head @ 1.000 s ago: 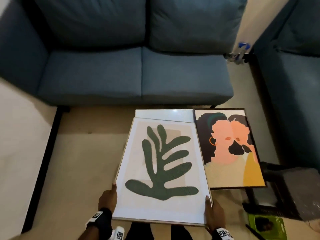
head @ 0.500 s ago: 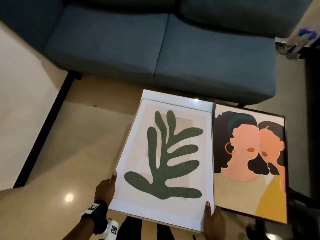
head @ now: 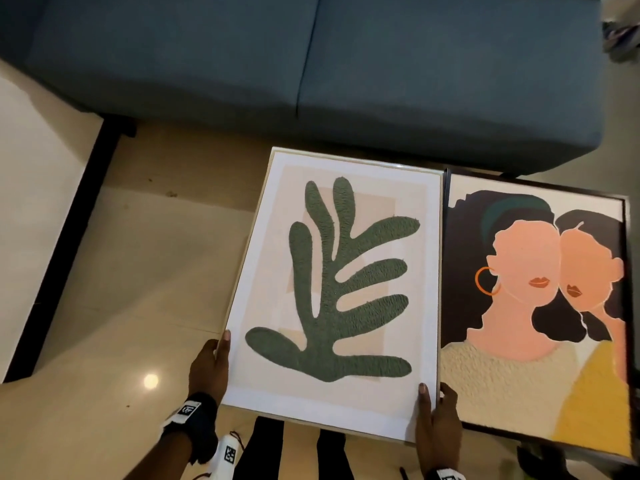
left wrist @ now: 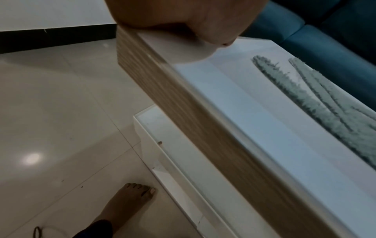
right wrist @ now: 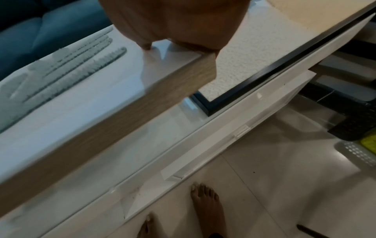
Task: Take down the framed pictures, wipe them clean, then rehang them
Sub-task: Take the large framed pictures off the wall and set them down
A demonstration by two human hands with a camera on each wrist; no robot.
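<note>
I hold a light-wood framed picture of a green leaf (head: 332, 289) by its two near corners, raised above a white glass-topped table (right wrist: 234, 125). My left hand (head: 211, 362) grips the near left edge, thumb on the glass. The wood edge of the leaf picture (left wrist: 183, 112) runs under my left hand (left wrist: 183, 14). At the near right corner my right hand (head: 436, 420) grips with its thumb on top; the same grip by my right hand (right wrist: 177, 24) shows close up. A black-framed picture of two faces (head: 536, 306) lies flat on the table to the right.
A blue sofa (head: 311, 71) stands just beyond the table. Tiled floor (head: 121, 271) lies to the left, with a black skirting strip (head: 69, 244) along the wall. My bare feet (right wrist: 205, 207) stand by the table's near side. A dark rack and a white basket (right wrist: 358, 153) sit at the right.
The leaf picture has come up toward me and now hides the white table strip that showed beyond it. My view has dropped lower and closer. Both hands keep the same grip.
</note>
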